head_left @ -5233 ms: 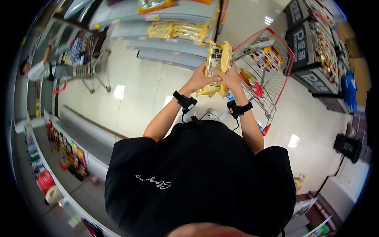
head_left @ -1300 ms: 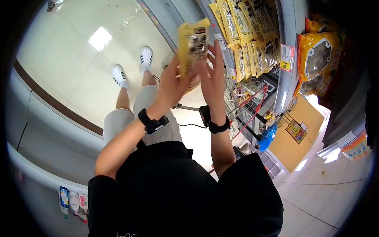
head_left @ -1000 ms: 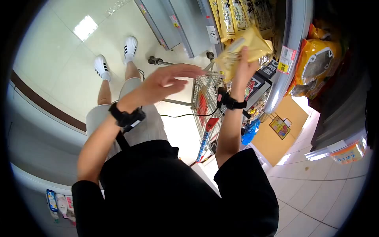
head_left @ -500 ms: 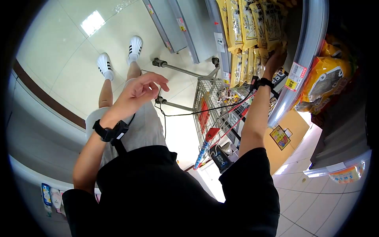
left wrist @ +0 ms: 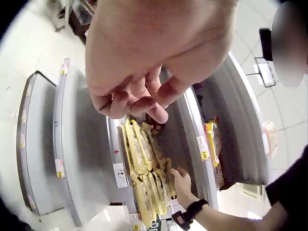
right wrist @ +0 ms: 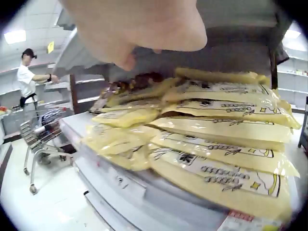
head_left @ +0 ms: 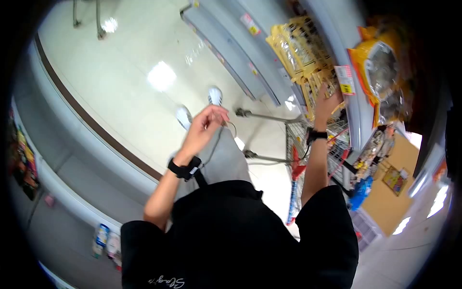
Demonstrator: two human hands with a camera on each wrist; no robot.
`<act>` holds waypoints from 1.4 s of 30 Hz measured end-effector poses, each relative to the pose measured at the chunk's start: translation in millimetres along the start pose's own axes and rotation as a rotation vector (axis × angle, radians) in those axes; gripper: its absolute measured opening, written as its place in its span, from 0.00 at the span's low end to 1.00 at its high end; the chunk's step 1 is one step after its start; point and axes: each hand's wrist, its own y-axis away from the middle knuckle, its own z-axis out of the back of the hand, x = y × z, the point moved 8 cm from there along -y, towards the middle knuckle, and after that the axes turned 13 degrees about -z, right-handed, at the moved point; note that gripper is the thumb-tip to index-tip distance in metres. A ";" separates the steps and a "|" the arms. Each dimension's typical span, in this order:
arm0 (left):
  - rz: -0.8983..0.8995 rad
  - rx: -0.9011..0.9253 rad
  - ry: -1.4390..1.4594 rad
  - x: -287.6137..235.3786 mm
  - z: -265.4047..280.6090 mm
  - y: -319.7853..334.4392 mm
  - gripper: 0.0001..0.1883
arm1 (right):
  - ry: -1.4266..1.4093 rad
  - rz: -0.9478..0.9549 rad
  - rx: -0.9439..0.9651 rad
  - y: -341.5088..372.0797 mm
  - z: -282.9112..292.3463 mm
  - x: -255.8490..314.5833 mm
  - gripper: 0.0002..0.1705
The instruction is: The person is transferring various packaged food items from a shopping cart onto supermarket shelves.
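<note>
Yellow printed packets lie in rows on a shelf, some stacked flat in the right wrist view. My right hand is at the near end of these rows; in the right wrist view the hand hangs just above the packets, with nothing visible in its fingers. In the left wrist view the same hand is beside the packets, and whether it touches them I cannot tell. My left hand hangs in front of the body, fingers loosely curled around nothing, away from the shelf.
A wire shopping cart with a red and blue handle stands below the shelf. Orange bags lie on the neighbouring shelf level. A long shelf runs along the left. Another person stands by a cart.
The yellow packet held about a second ago has left my right hand. Since half a second ago that hand has drawn back from deeper in the shelf, and the head view has shifted.
</note>
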 end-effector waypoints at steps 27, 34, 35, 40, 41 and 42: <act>-0.989 0.638 -0.337 -311.9 -268.2 100.3 0.06 | -0.381 -0.408 -0.198 228.3 357.1 -24.6 0.09; -0.751 0.871 -0.315 -205.4 -392.8 131.3 0.07 | -0.600 -0.661 -0.346 312.8 450.6 -140.2 0.11; -0.708 0.910 -0.322 -185.7 -411.6 139.2 0.07 | -0.611 -0.654 -0.394 325.0 468.7 -157.1 0.11; -0.489 1.104 -0.490 -94.8 -515.7 180.5 0.06 | -0.962 -0.702 -0.713 367.6 558.8 -251.3 0.11; -0.462 1.154 -0.563 -78.7 -534.2 190.5 0.06 | -0.999 -0.697 -0.766 372.1 571.3 -269.0 0.11; -0.445 1.207 -0.636 -64.0 -554.1 197.5 0.06 | -1.107 -0.593 -0.756 368.0 580.5 -285.7 0.12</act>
